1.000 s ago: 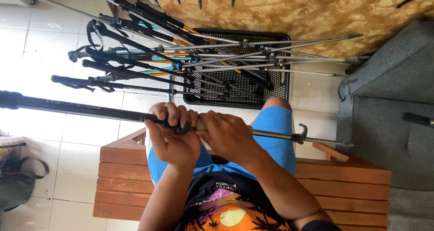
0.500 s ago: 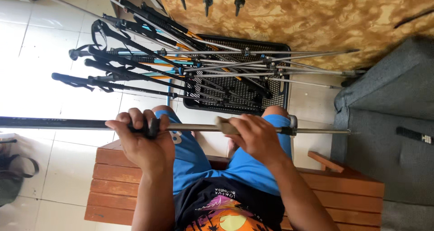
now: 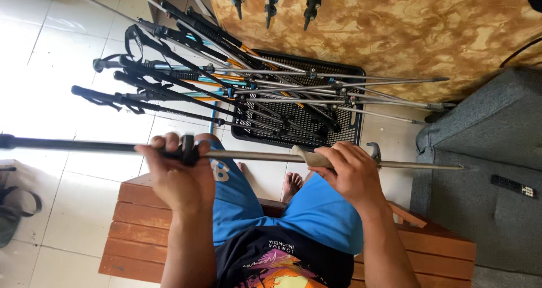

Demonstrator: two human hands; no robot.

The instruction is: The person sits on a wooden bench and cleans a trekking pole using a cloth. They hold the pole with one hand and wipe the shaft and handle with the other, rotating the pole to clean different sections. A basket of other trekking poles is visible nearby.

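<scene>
Two hands are closed on one trekking pole (image 3: 254, 154), which is held level across the lap, above the blue shorts (image 3: 293, 206) and the wooden bench (image 3: 141, 220). The left hand (image 3: 180, 178) is wrapped around the pole at a black clamp collar (image 3: 188, 149), its fingers (image 3: 169, 144) curled tight over the shaft; the right hand (image 3: 353, 172) is clamped further along, where a tan piece (image 3: 307, 157) shows beside it. With the hands set apart like this, both sections of the shaft are steadied, so that one can be turned or slid against the other, it is judged. The pole is seen as long and thin: dark at the far left end, bare grey metal in the middle, and narrowed to a fine tip at the right, near the grey sofa (image 3: 485, 169). More poles (image 3: 237, 90) are piled across a black mesh tray (image 3: 299, 119) on the tiled floor (image 3: 62, 56) just beyond
</scene>
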